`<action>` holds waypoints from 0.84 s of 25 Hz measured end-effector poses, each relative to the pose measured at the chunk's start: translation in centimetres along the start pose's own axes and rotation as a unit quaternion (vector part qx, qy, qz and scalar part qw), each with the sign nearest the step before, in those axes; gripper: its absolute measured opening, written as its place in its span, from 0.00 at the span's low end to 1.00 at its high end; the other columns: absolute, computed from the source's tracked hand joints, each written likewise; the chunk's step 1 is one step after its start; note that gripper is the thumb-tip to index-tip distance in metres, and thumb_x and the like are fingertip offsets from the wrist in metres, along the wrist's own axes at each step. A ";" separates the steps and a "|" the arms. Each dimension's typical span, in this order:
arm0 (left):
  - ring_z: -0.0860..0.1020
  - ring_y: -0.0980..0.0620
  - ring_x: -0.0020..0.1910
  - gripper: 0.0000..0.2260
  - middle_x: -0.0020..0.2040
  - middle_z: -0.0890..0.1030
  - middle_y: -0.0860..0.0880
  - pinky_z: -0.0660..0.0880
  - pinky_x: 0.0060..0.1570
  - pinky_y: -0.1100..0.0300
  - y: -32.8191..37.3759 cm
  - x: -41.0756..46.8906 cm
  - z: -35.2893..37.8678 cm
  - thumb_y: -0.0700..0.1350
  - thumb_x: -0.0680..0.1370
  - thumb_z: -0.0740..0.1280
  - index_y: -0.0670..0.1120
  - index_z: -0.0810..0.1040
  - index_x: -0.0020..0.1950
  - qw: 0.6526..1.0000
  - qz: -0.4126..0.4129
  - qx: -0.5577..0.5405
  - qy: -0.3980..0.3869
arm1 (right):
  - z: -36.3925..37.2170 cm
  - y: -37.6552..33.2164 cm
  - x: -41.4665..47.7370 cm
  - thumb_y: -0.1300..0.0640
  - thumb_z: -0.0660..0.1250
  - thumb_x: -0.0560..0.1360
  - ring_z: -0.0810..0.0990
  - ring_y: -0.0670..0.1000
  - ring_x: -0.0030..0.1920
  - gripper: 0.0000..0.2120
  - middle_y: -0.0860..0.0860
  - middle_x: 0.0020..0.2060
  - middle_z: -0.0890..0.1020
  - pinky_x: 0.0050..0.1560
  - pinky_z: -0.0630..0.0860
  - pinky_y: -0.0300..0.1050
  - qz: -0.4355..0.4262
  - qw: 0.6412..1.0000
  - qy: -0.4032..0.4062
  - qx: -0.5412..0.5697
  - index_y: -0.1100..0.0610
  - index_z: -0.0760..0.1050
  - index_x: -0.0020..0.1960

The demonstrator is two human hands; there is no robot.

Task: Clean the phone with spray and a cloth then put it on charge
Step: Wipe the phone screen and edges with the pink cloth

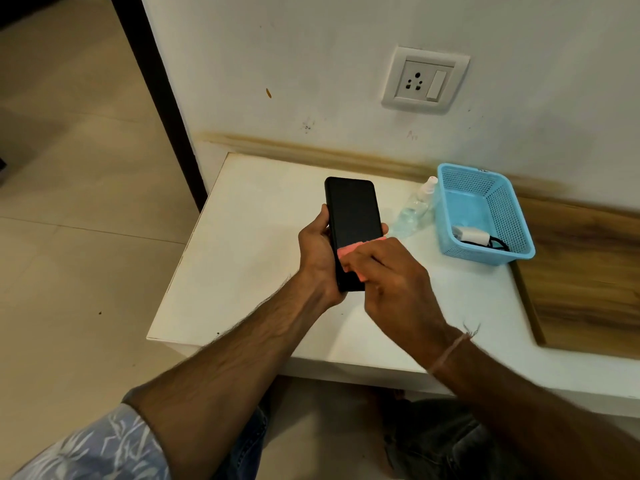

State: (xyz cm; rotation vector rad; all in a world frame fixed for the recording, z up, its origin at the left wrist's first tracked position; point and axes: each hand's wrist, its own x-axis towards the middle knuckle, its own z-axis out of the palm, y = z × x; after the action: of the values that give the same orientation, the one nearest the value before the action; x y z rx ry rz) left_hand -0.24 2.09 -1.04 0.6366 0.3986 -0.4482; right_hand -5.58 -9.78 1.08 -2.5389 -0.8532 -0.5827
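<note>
1. Phone [353, 216] with its dark screen facing up is held in the air over the middle of the white table [242, 254], its long side pointing away from the person.
2. In the head view, the left hand [317, 251] grips the phone from below and from the left. The thumb lies along the left edge, and fingertips show at the right edge.
3. The right hand [391, 275] has its fingers bent over a pink cloth [349, 252] and presses it onto the lower part of the screen.
4. Both hands are close together and meet at the phone's lower half. Only a small strip of the cloth shows past the fingers, while the upper part of the screen is bare and black.
5. A clear spray bottle [414, 211] with a white nozzle stands on the table to the right of the phone, just beside the left wall of a blue basket [504, 216].
6. The basket sits at the back right of the table, close to the wall. A white charger [472, 234] lies in its near end, with a black cable [498, 243] coiled beside it.
7. A white wall socket [424, 79] with a rocker switch is set in the wall above the table.
8. A wooden panel [588, 271] lies to the right of the table, and pale floor tiles [86, 202] spread out to the left.
9. A thin thread [450, 349] circles the right wrist, and a patterned blue sleeve [104, 445] covers the upper left arm.
</note>
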 end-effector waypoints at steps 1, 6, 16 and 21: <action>0.84 0.43 0.42 0.32 0.49 0.84 0.39 0.82 0.42 0.56 -0.1 -0.1 0.0 0.65 0.81 0.54 0.40 0.81 0.62 1.000 -0.002 -0.001 -0.005 | -0.5 0.8 0.3 0.60 0.61 0.78 0.81 0.58 0.46 0.12 0.59 0.45 0.83 0.51 0.80 0.52 -0.025 1.000 -0.004 0.000 0.65 0.82 0.51; 0.83 0.43 0.44 0.29 0.49 0.84 0.42 0.81 0.44 0.53 -0.8 -0.1 0.6 0.65 0.80 0.56 0.43 0.82 0.61 1.000 -0.008 0.023 0.009 | -0.8 2.1 2.5 0.69 0.63 0.73 0.79 0.59 0.44 0.09 0.60 0.43 0.82 0.47 0.79 0.53 0.097 0.993 0.058 -0.017 0.66 0.82 0.48; 0.83 0.43 0.46 0.29 0.51 0.84 0.41 0.81 0.43 0.56 -0.8 -0.1 0.5 0.64 0.80 0.56 0.41 0.82 0.61 1.000 -0.004 0.002 -0.019 | -0.4 1.0 2.3 0.66 0.61 0.74 0.78 0.58 0.45 0.10 0.59 0.44 0.82 0.47 0.78 0.50 0.070 0.996 0.048 -0.007 0.65 0.81 0.48; 0.84 0.44 0.42 0.27 0.47 0.85 0.42 0.81 0.42 0.55 -0.9 0.2 0.3 0.64 0.80 0.56 0.44 0.83 0.57 1.000 0.000 0.007 -0.024 | -1.7 3.1 2.9 0.67 0.62 0.74 0.78 0.60 0.44 0.10 0.59 0.43 0.82 0.44 0.78 0.52 0.014 1.000 0.012 -0.020 0.65 0.82 0.48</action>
State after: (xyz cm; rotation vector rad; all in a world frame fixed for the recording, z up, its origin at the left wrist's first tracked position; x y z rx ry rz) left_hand -0.49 1.23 -1.30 0.6380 0.3509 -0.4658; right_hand -1.98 -11.52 3.21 -2.5697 -0.8041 -0.6258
